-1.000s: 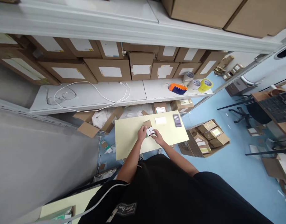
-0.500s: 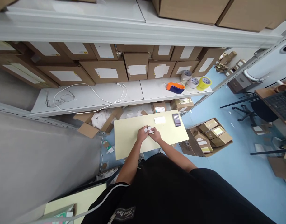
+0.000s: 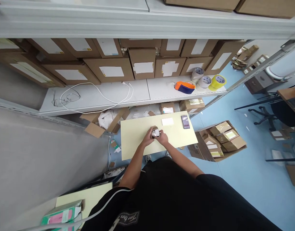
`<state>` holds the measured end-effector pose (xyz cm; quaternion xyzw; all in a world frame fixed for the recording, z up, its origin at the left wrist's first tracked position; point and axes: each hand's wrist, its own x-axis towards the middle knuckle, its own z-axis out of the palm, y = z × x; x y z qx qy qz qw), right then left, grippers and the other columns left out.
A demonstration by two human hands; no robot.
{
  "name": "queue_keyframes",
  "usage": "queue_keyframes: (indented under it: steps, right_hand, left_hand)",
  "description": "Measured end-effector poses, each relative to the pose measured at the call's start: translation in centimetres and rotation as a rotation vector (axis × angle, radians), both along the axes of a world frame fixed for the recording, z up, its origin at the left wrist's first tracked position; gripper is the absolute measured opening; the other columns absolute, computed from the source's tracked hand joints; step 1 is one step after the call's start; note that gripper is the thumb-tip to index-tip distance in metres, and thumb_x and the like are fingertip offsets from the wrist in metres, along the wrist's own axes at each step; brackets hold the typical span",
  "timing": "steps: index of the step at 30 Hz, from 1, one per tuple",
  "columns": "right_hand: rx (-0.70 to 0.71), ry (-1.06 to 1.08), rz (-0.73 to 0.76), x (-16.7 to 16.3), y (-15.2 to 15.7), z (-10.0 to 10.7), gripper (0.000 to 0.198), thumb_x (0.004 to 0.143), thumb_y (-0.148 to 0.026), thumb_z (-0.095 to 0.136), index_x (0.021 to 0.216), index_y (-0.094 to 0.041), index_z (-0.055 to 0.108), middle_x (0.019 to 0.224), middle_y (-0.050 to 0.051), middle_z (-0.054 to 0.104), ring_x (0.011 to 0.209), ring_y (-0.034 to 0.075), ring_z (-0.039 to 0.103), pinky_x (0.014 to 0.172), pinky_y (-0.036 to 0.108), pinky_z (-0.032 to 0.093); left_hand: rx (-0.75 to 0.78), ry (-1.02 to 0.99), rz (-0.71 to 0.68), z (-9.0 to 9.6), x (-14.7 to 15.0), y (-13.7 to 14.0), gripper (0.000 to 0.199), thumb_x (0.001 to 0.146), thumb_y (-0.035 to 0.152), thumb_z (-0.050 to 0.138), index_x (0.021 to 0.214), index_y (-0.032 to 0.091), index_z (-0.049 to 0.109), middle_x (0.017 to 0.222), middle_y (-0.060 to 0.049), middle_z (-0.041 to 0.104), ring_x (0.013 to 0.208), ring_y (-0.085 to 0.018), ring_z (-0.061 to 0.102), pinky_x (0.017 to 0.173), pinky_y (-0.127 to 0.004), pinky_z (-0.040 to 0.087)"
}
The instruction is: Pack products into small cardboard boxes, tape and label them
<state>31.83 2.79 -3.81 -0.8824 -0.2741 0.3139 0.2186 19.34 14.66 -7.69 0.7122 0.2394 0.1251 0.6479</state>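
Over the pale yellow board (image 3: 133, 138), both hands hold one small box-like object (image 3: 156, 132) with a brown edge and a whitish, shiny face; its exact kind is too small to make out. My left hand (image 3: 147, 138) wraps round its left side. On the right, the fingers of my right hand (image 3: 163, 138) close on its lower right edge. A white card or paper (image 3: 167, 121) lies on the board beyond my hands. Farther right is a dark rectangular item (image 3: 185, 122), its surface blurred out.
Shelving holds rows of cardboard boxes (image 3: 111, 70), a white cable (image 3: 106, 96), glasses (image 3: 66, 99), an orange and blue item (image 3: 185, 87) and tape rolls (image 3: 217, 82). An open carton (image 3: 200, 150) full of boxes stands right; another opened carton (image 3: 94, 129) is left.
The small object has turned in my hands and now shows its brown edge and shiny face. My left fingers have shifted round its side. The camera view has moved slightly.
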Motion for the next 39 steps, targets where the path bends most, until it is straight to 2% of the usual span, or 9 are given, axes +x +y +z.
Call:
queue_keyframes:
  steps: [4,7,13,18,20,23,30,35,39]
  right_hand:
    - [0.040,-0.040,-0.004,-0.4,-0.1,-0.3,0.050,0.088,-0.037,0.074,0.130,-0.023,0.051,0.114,0.010,0.079,0.102,0.027,0.075,0.087,0.034,0.053]
    - [0.101,-0.043,-0.014,-0.2,-0.4,-0.6,0.052,0.091,-0.030,0.066,0.139,-0.024,0.047,0.117,0.008,0.078,0.102,0.026,0.075,0.091,0.034,0.053]
    - [0.167,0.045,-0.090,1.5,-1.3,-1.0,0.042,0.100,-0.029,0.043,0.140,-0.021,0.048,0.100,0.007,0.079,0.094,0.025,0.075,0.090,0.036,0.055]
    - [0.290,-0.037,-0.067,1.6,-0.9,-0.5,0.043,0.090,-0.014,0.041,0.128,-0.020,0.059,0.132,0.010,0.070,0.108,0.019,0.071,0.100,0.032,0.052]
    - [0.257,-0.073,-0.002,1.2,-0.4,0.0,0.038,0.091,-0.014,0.041,0.120,-0.021,0.065,0.132,0.009,0.070,0.116,0.020,0.068,0.103,0.032,0.051]
    - [0.109,-0.115,0.087,0.4,0.6,0.9,0.032,0.094,-0.025,0.054,0.123,-0.022,0.067,0.131,0.009,0.071,0.117,0.024,0.067,0.100,0.033,0.052]
    - [-0.175,-0.152,0.154,-0.9,3.5,2.3,0.057,0.083,-0.028,0.077,0.135,-0.016,0.057,0.135,0.017,0.065,0.123,0.030,0.063,0.095,0.036,0.053]
    - [-0.134,-0.151,0.164,-0.7,3.8,3.0,0.054,0.075,-0.021,0.081,0.125,-0.017,0.060,0.155,0.022,0.049,0.136,0.034,0.054,0.100,0.041,0.053]
    - [0.048,-0.168,0.080,-0.3,2.7,4.8,0.053,0.065,-0.025,0.084,0.112,-0.020,0.059,0.155,0.020,0.050,0.138,0.036,0.052,0.106,0.047,0.050]
  left_hand:
    - [0.155,0.000,-0.009,0.6,-0.1,-0.7,0.092,0.069,0.007,0.068,0.156,0.024,0.044,0.162,-0.011,0.048,0.150,-0.030,0.043,0.125,-0.047,0.036]
    - [0.152,0.110,0.024,0.5,-0.4,-0.6,0.085,0.072,0.009,0.072,0.152,0.025,0.048,0.157,-0.011,0.053,0.144,-0.031,0.051,0.120,-0.048,0.041]
    - [0.146,0.154,0.033,-0.1,-0.1,-0.4,0.086,0.070,0.008,0.076,0.151,0.024,0.049,0.156,-0.012,0.054,0.143,-0.033,0.051,0.120,-0.048,0.042]
    - [0.147,0.149,0.025,-0.8,0.0,-0.3,0.087,0.069,0.008,0.075,0.151,0.024,0.049,0.156,-0.012,0.054,0.143,-0.033,0.051,0.119,-0.050,0.042]
    - [0.136,0.144,0.021,-1.2,0.0,-0.2,0.087,0.069,0.009,0.076,0.151,0.024,0.050,0.157,-0.012,0.053,0.143,-0.034,0.051,0.119,-0.052,0.042]
    - [0.132,0.134,0.017,-1.8,0.0,-0.1,0.089,0.069,0.012,0.078,0.152,0.025,0.049,0.158,-0.012,0.052,0.143,-0.035,0.051,0.120,-0.052,0.041]
    - [0.147,0.114,-0.015,-1.8,-0.1,0.3,0.086,0.069,0.014,0.076,0.151,0.023,0.050,0.157,-0.012,0.053,0.142,-0.035,0.052,0.118,-0.049,0.044]
    - [0.124,0.182,-0.002,-1.2,-0.1,0.3,0.088,0.066,0.011,0.076,0.148,0.030,0.052,0.155,-0.009,0.055,0.139,-0.034,0.055,0.115,-0.051,0.046]
    - [0.147,0.205,-0.007,-0.8,-0.2,0.4,0.086,0.069,0.015,0.078,0.149,0.027,0.050,0.153,-0.012,0.057,0.137,-0.036,0.057,0.114,-0.053,0.047]
